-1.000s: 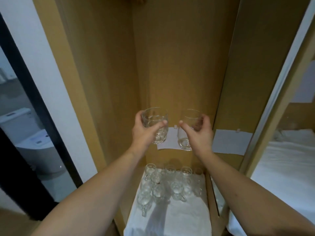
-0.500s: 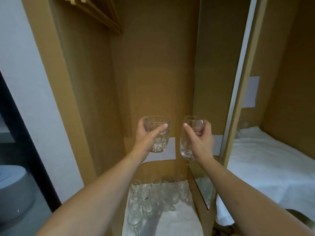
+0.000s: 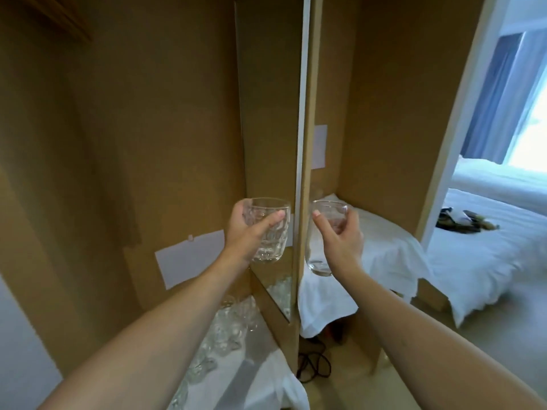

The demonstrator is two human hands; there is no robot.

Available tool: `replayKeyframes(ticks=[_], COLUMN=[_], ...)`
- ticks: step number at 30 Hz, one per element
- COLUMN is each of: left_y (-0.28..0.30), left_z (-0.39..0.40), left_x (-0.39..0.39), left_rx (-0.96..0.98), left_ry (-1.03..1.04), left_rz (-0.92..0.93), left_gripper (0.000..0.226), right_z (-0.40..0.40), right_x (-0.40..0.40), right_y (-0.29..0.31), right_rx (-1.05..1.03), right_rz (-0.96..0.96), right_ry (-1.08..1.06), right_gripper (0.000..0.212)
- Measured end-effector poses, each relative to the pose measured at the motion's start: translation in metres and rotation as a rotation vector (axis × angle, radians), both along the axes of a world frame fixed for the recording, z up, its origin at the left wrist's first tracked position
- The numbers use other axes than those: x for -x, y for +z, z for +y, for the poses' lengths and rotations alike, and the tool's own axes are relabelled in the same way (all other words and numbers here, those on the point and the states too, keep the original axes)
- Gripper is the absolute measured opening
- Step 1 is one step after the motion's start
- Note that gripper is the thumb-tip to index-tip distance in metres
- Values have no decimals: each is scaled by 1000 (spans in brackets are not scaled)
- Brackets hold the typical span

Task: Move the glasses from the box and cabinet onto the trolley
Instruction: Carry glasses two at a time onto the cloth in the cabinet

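My left hand (image 3: 247, 232) grips a clear dimpled tumbler (image 3: 270, 235) upright, held up in front of the wooden cabinet (image 3: 148, 143). My right hand (image 3: 340, 241) grips a second, smoother clear glass (image 3: 321, 247), slightly tilted, just right of the cabinet's mirrored divider (image 3: 302, 143). Several more small glasses (image 3: 225, 329) stand on a white cloth (image 3: 251, 377) on the cabinet's lower shelf, below my left forearm. The trolley is not in view.
Right of the divider is a second compartment with a white-draped surface (image 3: 379, 253). A bed (image 3: 488, 250) with dark items on it lies at far right by a bright window. Black cables (image 3: 313, 365) lie on the floor. White paper labels (image 3: 189, 255) stick to the cabinet back.
The view has swung right, away from the glass shelf toward the bedroom. Both hands keep their glasses and have drifted right with it, staying at chest height.
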State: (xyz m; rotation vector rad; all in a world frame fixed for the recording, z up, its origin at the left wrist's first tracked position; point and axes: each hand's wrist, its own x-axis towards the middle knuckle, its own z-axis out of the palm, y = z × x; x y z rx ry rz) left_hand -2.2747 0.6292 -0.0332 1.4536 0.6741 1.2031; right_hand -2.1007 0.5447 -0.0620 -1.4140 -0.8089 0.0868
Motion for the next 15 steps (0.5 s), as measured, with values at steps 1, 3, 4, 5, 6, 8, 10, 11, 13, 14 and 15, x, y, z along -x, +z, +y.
replayKeyframes(ticks=[1,3,4,5,6,8,10,11,13,14,15], left_y=[2,5,7,8,10,11,12,12,12,11,10], left_z=[-6,-15,-20,-25,-30,-39,-47,-52,-63,-67,-72], left_x=[-7,-23,-31,-40,-50,-71,-93,-104,-127,-138,-150], left_rx=[-5,-18,-24,-30,-35,-43,-40,-33,-26,-27,-29], left_ry=[-18,-53,-66,-75,-80,-87,-94,-99,-104,-102,-100], left_rz=[-1,-3,4,14,21,21,18,16,20,23,23], left_gripper=[65,62,63,65,66,64,64,66,71,72,72], right_z=[-7,-20,-25,-31,-37,-47,-57,-63,-73,-79,-84], right_x=[-6,-17,-24,-31,-39,-58,-78,-90,-112,-124,-136], right_y=[1,4,6,7,9,11,13,14,13,12,11], right_rx=[-1,-9,-16,-19,-19,-20,-22,-24,-23,-21,-17], right_rz=[-8,-24,-25,-23,-21,-28,-43,-44,-39,-36,-32], right_ry=[-16,-40,-51,-63,-75,-93,-109,-115,-129,-139,-146], right_gripper=[66,61,65,69,70,67,63,62,65,66,67])
